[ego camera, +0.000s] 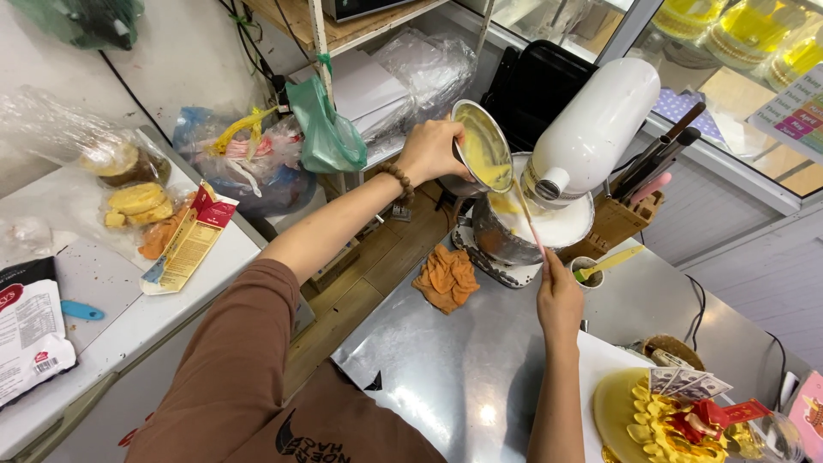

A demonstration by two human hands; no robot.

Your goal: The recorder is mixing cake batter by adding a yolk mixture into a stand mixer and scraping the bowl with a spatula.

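Note:
My left hand [429,150] grips a small steel pot [478,146], tilted on its side over the mixer bowl [501,236]. Yellow batter coats the pot's inside. My right hand [559,297] holds a thin spatula [525,206] whose tip reaches up into the pot's mouth. The steel mixer bowl holds pale cream and sits under the head of a white stand mixer [591,129]. A bead bracelet is on my left wrist.
An orange cloth [447,276] lies on the steel counter [446,360]. A small cup with a yellow spatula [600,264], a wooden utensil block [630,210] and a yellow decorated cake [660,420] stand at the right. At the left, a white surface [111,300] carries bags and packets.

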